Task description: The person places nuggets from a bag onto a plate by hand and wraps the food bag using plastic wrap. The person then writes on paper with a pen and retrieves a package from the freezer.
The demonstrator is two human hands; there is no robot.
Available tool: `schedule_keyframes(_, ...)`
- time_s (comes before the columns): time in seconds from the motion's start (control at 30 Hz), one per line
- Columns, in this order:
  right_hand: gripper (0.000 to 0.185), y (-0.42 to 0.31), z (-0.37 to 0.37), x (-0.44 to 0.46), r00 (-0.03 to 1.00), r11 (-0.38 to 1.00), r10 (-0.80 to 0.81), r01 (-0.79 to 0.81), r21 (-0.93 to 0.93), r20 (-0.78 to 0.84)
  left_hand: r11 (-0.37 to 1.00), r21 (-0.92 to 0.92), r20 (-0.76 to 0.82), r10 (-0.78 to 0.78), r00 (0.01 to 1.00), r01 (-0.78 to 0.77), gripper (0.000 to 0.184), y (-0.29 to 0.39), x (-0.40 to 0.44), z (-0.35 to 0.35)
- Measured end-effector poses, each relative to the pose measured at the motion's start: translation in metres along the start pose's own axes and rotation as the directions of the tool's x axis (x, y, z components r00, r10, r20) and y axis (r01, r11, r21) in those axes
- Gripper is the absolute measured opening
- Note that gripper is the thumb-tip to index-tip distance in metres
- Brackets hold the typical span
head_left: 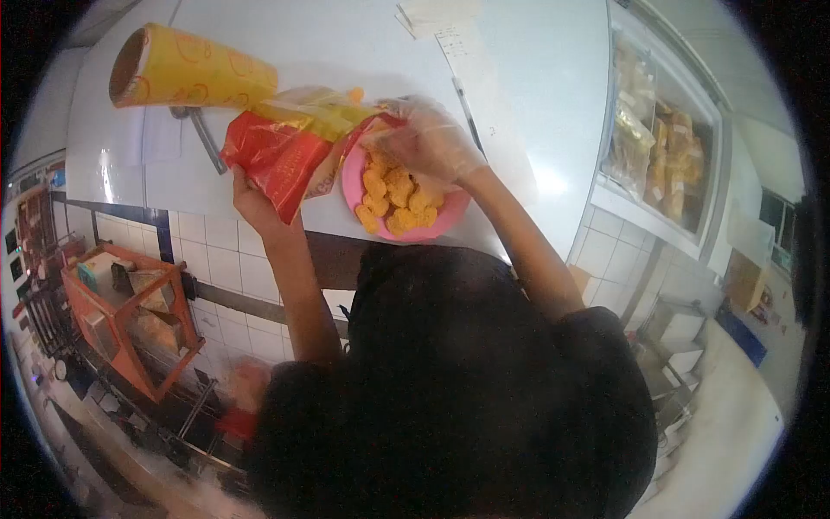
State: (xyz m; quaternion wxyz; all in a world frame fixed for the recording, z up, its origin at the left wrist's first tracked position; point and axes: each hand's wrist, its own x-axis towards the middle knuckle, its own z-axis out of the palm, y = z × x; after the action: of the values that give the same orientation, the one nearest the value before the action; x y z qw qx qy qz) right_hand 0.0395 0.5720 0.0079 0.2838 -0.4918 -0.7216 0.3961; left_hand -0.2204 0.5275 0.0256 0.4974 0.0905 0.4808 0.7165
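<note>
My left hand (254,206) grips the lower left side of a red and yellow plastic bag (285,156), which lies tilted over the white table. My right hand (430,145), in a clear plastic glove, is at the bag's right end, above a pink plate (449,216). Its fingers are blurred and partly hidden, so what they hold, if anything, cannot be made out. Several golden breaded pieces (399,186) lie on the plate, near the table's front edge. A small orange piece (356,94) shows just behind the bag.
A large yellow roll (203,69) lies at the back left of the table (346,43), with a grey metal tool (207,143) below it. A pen (467,112) rests by white papers (471,60). An open freezer with packed bags (674,164) stands at right.
</note>
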Motion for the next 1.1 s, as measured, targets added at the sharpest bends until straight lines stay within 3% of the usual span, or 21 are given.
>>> schedule_keyframes(0.13, 0.037, -0.007, -0.004, 0.034, 0.990, 0.984, 0.086, -0.102, 0.143, 0.114, 1.000, -0.002, -0.084, -0.017, 0.996, 0.017, 0.048, 0.005, 0.008, -0.004)
schedule_keyframes(0.17, 0.039, -0.010, -0.006, 0.045, 0.978, 0.964, 0.068, -0.013, -0.265, 0.199, 1.000, -0.008, -0.087, -0.002, 0.996, 0.001, 0.048, 0.009, 0.008, -0.006)
schedule_keyframes(0.23, 0.040, 0.000, -0.005, 0.064, 0.957, 0.776, 0.067, 0.127, -0.617, 0.281, 0.998, 0.057, -0.142, 0.028, 0.989, -0.020, 0.048, 0.016, 0.005, -0.013)
schedule_keyframes(0.3, 0.039, 0.025, 0.002, 0.081, 0.958, 0.773, -0.231, 0.288, -0.565, 0.172, 0.999, 0.015, -0.104, 0.030, 0.994, -0.029, 0.048, 0.013, 0.010, -0.045)
schedule_keyframes(0.33, 0.039, 0.021, 0.006, 0.098, 0.952, 0.764, -0.251, 0.307, -0.568, 0.177, 0.999, -0.020, -0.062, 0.024, 0.998, -0.025, 0.048, 0.011, 0.014, -0.059)
schedule_keyframes(0.37, 0.036, 0.012, 0.017, 0.115, 0.994, 0.838, -0.038, 0.089, -0.539, 0.105, 0.999, -0.031, -0.067, 0.040, 0.997, -0.042, 0.048, 0.009, 0.016, -0.071)
schedule_keyframes(0.4, 0.034, 0.010, 0.027, 0.125, 0.980, 0.860, 0.191, -0.142, -0.490, 0.050, 0.994, -0.107, -0.003, -0.002, 1.000, 0.002, 0.048, 0.010, 0.013, -0.078)
schedule_keyframes(0.43, 0.034, 0.010, 0.031, 0.134, 0.982, 0.862, 0.177, -0.123, -0.492, 0.064, 0.982, -0.182, 0.064, -0.036, 0.997, 0.047, 0.049, 0.011, 0.012, -0.085)
schedule_keyframes(0.47, 0.033, 0.010, 0.033, 0.143, 0.985, 0.821, 0.085, 0.017, -0.571, 0.150, 0.981, -0.192, 0.053, -0.018, 0.998, 0.028, 0.049, 0.010, 0.013, -0.091)
schedule_keyframes(0.5, 0.032, 0.014, 0.039, 0.151, 0.969, 0.760, 0.003, 0.157, -0.630, 0.246, 0.935, -0.332, 0.370, 0.009, 0.929, 0.123, 0.048, 0.010, 0.010, -0.090)
schedule_keyframes(0.57, 0.032, 0.062, 0.050, 0.155, 0.961, 0.772, -0.082, 0.230, -0.593, 0.265, 0.868, -0.440, 0.625, 0.112, 0.773, 0.229, 0.048, 0.008, -0.002, -0.084)
schedule_keyframes(0.63, 0.032, 0.055, 0.045, 0.157, 0.943, 0.773, -0.169, 0.307, -0.555, 0.286, 0.983, -0.182, 0.099, -0.019, 0.995, 0.037, 0.046, 0.009, -0.020, -0.075)
schedule_keyframes(0.7, 0.032, -0.005, 0.011, 0.129, 0.921, 0.885, 0.120, 0.071, -0.461, 0.372, 0.957, -0.277, 0.083, -0.068, 0.994, 0.088, 0.045, -0.004, -0.008, -0.096)
schedule_keyframes(0.73, 0.032, -0.011, 0.008, 0.116, 0.914, 0.879, 0.118, 0.085, -0.468, 0.388, 0.923, -0.351, 0.087, -0.134, 0.987, 0.156, 0.043, -0.014, -0.003, -0.105)
schedule_keyframes(0.8, 0.032, -0.018, 0.005, 0.090, 0.806, 0.658, 0.066, 0.408, -0.633, 0.588, 0.915, -0.355, 0.020, -0.196, 0.980, 0.190, 0.043, -0.030, 0.006, -0.110)
schedule_keyframes(0.83, 0.032, -0.025, 0.009, 0.076, 0.803, 0.655, 0.066, 0.413, -0.633, 0.593, 0.910, -0.346, -0.032, -0.257, 0.966, 0.230, 0.043, -0.031, 0.007, -0.108)
schedule_keyframes(0.9, 0.031, -0.041, 0.021, 0.052, 0.942, 0.793, 0.105, 0.114, -0.598, 0.318, 0.913, -0.341, 0.023, -0.232, 0.973, 0.225, 0.043, -0.028, -0.001, -0.095)
schedule_keyframes(0.97, 0.029, -0.060, 0.011, 0.046, 0.740, 0.527, 0.162, 0.494, -0.692, 0.652, 0.916, -0.335, 0.075, -0.208, 0.975, 0.221, 0.043, -0.021, -0.011, -0.071)
schedule_keyframes(1.0, 0.028, -0.030, 0.027, 0.040, 0.854, 0.658, 0.121, 0.313, -0.685, 0.506, 0.942, -0.229, -0.079, -0.267, 0.960, 0.244, 0.042, -0.018, -0.015, -0.059)
schedule_keyframes(1.07, 0.027, -0.012, 0.036, 0.039, 0.934, 0.777, 0.113, 0.130, -0.616, 0.339, 0.952, -0.119, -0.243, -0.303, 0.922, 0.281, 0.042, -0.014, -0.025, -0.061)
schedule_keyframes(1.1, 0.027, -0.015, 0.033, 0.042, 0.922, 0.777, 0.162, 0.101, -0.621, 0.352, 0.940, 0.322, -0.059, -0.095, 0.994, 0.109, 0.045, -0.011, -0.035, -0.068)
